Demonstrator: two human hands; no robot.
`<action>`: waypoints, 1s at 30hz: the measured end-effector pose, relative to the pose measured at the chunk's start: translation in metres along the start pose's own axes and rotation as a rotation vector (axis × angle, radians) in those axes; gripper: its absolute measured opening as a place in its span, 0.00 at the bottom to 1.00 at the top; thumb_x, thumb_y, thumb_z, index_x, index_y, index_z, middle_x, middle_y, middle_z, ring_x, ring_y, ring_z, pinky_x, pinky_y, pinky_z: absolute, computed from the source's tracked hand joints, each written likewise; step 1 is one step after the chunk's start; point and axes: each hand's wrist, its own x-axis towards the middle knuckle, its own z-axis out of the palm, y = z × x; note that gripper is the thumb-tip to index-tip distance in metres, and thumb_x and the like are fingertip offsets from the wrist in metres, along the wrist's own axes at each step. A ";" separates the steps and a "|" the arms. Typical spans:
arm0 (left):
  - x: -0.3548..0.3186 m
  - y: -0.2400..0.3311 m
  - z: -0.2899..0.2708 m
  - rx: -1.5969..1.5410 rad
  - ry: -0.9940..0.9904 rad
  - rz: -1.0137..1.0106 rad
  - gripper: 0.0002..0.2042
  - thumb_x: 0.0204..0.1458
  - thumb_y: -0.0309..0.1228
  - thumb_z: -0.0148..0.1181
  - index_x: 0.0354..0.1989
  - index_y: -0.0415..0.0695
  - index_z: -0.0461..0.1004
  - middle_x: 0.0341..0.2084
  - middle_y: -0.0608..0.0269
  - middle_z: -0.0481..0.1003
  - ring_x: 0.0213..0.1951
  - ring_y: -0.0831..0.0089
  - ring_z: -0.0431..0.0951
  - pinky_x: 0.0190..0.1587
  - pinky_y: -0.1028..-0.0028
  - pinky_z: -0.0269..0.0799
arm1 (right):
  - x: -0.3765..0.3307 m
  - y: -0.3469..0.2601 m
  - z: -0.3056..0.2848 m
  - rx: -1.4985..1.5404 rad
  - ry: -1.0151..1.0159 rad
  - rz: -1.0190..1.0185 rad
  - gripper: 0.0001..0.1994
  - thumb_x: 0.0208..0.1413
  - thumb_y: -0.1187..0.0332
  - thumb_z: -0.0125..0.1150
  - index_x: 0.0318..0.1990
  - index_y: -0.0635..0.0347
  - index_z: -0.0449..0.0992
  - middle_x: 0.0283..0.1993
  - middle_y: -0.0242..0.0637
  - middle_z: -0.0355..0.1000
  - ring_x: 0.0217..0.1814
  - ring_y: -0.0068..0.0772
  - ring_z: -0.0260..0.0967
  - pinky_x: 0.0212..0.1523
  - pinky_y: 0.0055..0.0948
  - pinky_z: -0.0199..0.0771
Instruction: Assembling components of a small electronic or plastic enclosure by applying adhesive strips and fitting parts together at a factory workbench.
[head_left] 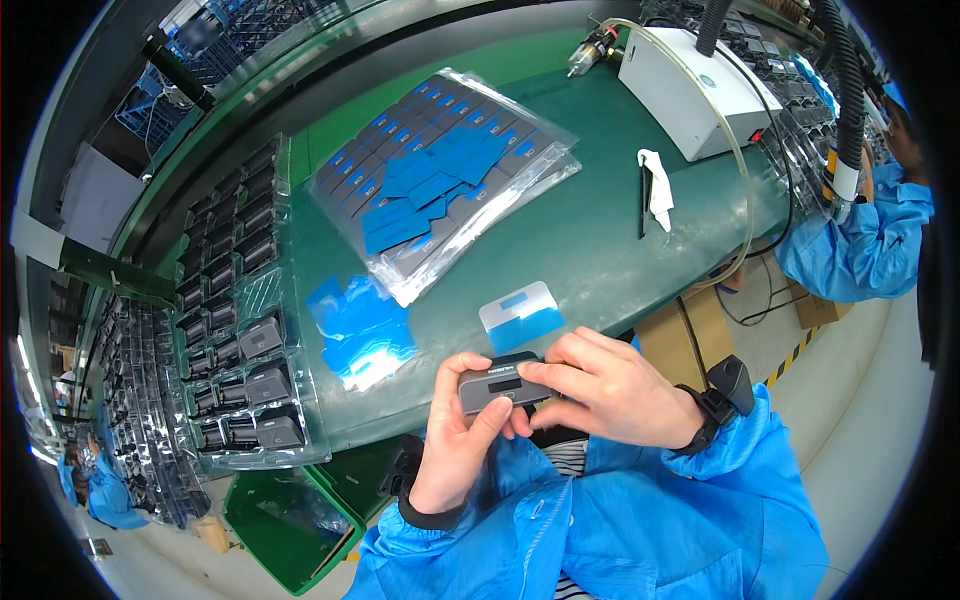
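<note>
A small dark grey plastic casing (482,390) with rounded corners and a dark slot is held level in front of my body. My left hand (450,435) grips its left end, thumb along the near edge and fingers behind. On its right end my right hand (620,395) is closed, with thumb and fingertips pressed on the top and edge. Just beyond the casing lies a clear and blue film sheet (524,318) with a cut-out. More loose blue film pieces (365,330) are heaped to the left.
A plastic-covered sheet of grey cards (400,130) carries blue pieces on top. Clear trays (300,420) with black casings line the left. At the back right stand a white box machine (690,100), a hose and a white cloth (656,190). A green bin (290,530) sits below; a co-worker's blue sleeve (860,245) is right.
</note>
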 end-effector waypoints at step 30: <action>0.013 -0.007 0.016 0.031 0.092 0.111 0.14 0.61 0.39 0.41 0.44 0.41 0.65 0.26 0.61 0.72 0.22 0.77 0.72 0.27 0.81 0.64 | -0.012 -0.005 0.037 0.276 0.385 0.587 0.15 0.53 0.64 0.56 0.22 0.65 0.65 0.18 0.42 0.62 0.16 0.35 0.58 0.19 0.32 0.57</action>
